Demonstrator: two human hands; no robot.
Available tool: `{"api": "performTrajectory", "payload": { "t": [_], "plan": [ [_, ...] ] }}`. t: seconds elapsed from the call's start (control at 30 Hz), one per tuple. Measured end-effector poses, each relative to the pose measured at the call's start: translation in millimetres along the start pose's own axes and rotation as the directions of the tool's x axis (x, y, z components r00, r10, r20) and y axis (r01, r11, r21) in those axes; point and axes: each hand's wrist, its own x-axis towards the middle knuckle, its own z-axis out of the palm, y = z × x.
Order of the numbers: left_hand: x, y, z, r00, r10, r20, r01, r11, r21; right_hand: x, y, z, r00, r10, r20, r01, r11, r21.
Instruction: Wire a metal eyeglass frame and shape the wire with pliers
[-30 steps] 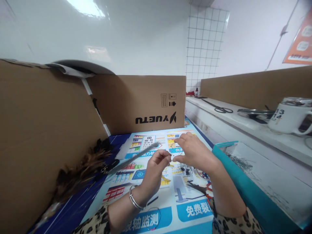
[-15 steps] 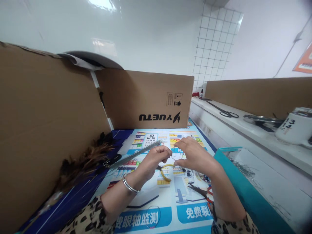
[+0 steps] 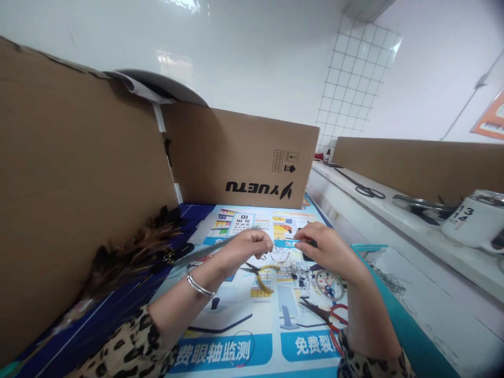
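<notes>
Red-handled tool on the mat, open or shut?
Open: the red-handled tool lies flat on the poster mat, its handles splayed apart.

I see a cardboard box [image 3: 240,157] far ahead, brown feathers [image 3: 134,252] left, and a white mug [image 3: 472,220] and black scissors [image 3: 364,188] right.

glossy white wall [image 3: 244,52] behind brown cardboard screens [image 3: 79,157]; tiled corner [image 3: 350,84]; white ledge [image 3: 413,231] at right.
</notes>
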Motion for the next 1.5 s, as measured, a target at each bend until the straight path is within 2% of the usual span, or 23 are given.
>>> {"api": "performTrajectory", "payload": {
  "t": [0.17, 0.43, 0.6, 0.83, 1.03, 1.13, 1.23, 1.33, 1.5],
  "plan": [
    [-0.7, 3.4, -3.0, 1.0, 0.014, 0.015, -0.013, 1.0, -0.026, 4.3, 2.3, 8.7, 0.994, 0.11, 0.012, -0.111, 0.981, 0.16],
    [-0.8, 3.9, -3.4, 1.0, 0.011, 0.029, -0.01, 0.999, -0.044, 11.2, 4.6, 24.0, 0.986, 0.131, 0.101, -0.162, 0.886, 0.435],
    [-0.2, 4.1, -3.5, 1.0, 0.021, 0.009, -0.021, 1.0, -0.015, 15.2, 6.9, 32.1, 0.972, 0.182, 0.147, -0.231, 0.847, 0.479],
    [2.9, 1.7, -3.9, 0.996, 0.051, -0.069, -0.047, 0.997, 0.055, 22.8, 11.5, 44.1, 0.964, 0.262, 0.038, -0.246, 0.834, 0.493],
    [3.7, 4.6, -9.6, 0.978, 0.176, -0.114, -0.157, 0.975, 0.158, 25.8, 16.7, 47.9, 0.949, 0.314, 0.0, -0.271, 0.819, 0.505],
    [1.6, 8.9, -12.2, 0.967, 0.248, -0.057, -0.222, 0.932, 0.287, 26.6, 17.2, 49.6, 0.946, 0.323, -0.014, -0.269, 0.811, 0.519],
    [-1.6, 13.0, -13.5, 0.938, 0.343, 0.049, -0.326, 0.827, 0.458, 27.1, 16.6, 51.4, 0.944, 0.329, -0.027, -0.265, 0.802, 0.535],
    [-5.0, 15.1, -13.3, 0.904, 0.409, 0.125, -0.404, 0.723, 0.56, 27.8, 15.7, 53.0, 0.943, 0.33, -0.032, -0.259, 0.793, 0.551],
    [-8.9, 16.4, -9.7, 0.908, 0.368, 0.203, -0.4, 0.61, 0.684, 30.0, 15.1, 56.7, 0.942, 0.334, -0.023, -0.26, 0.771, 0.581]
  ]
}}
